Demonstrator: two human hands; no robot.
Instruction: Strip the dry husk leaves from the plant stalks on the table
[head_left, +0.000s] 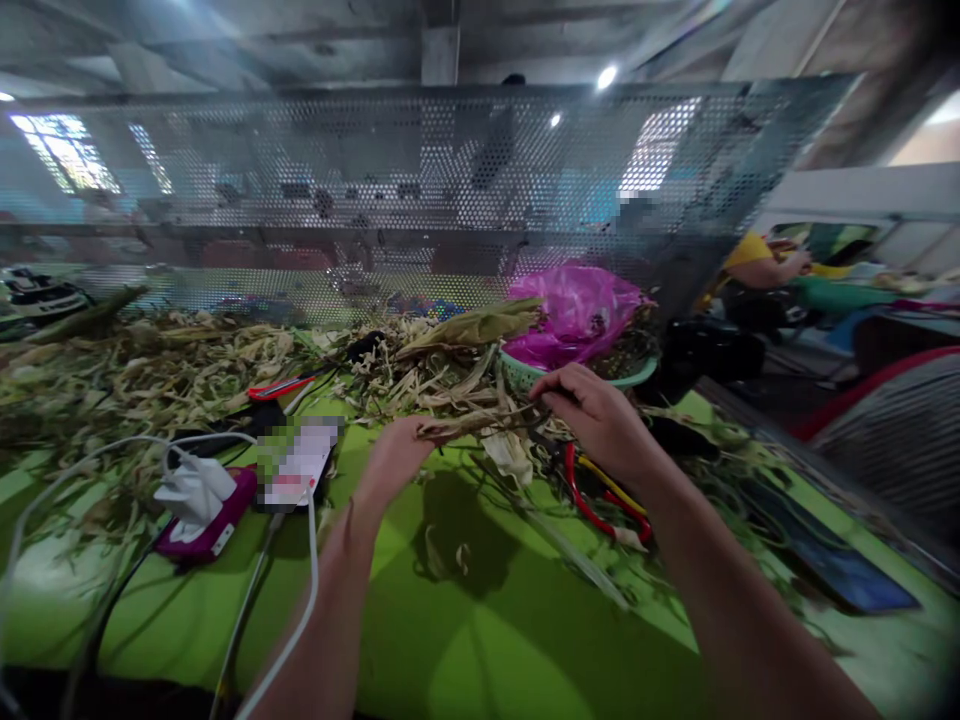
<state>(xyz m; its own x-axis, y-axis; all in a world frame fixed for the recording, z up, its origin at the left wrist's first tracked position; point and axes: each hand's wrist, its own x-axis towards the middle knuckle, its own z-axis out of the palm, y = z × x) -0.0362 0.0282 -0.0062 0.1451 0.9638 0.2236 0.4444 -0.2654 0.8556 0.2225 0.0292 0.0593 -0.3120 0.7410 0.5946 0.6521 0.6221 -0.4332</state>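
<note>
Above the green table, my left hand (pixel 397 455) is closed round one end of a twisted strip of dried husk (pixel 480 422). The strip stretches to the right toward my right hand (pixel 592 405), whose thumb and fingers are pinched at its far end. The exact grip of the right fingertips is small and hard to make out. Under the strip lies a pale curled husk piece (pixel 510 457). Red- and yellow-handled pliers or cutters (pixel 589 495) lie just below my right hand, their jaws partly hidden.
Dried husks (pixel 187 350) heap along the back, with a red utility knife (pixel 281 387). A green basket (pixel 517 372) holds a pink plastic bag (pixel 577 305). A phone (pixel 304 460), purple power strip (pixel 202 530) and cables lie left. A perforated screen (pixel 360 200) stands behind; a dark tablet-like slab (pixel 832 550) lies right.
</note>
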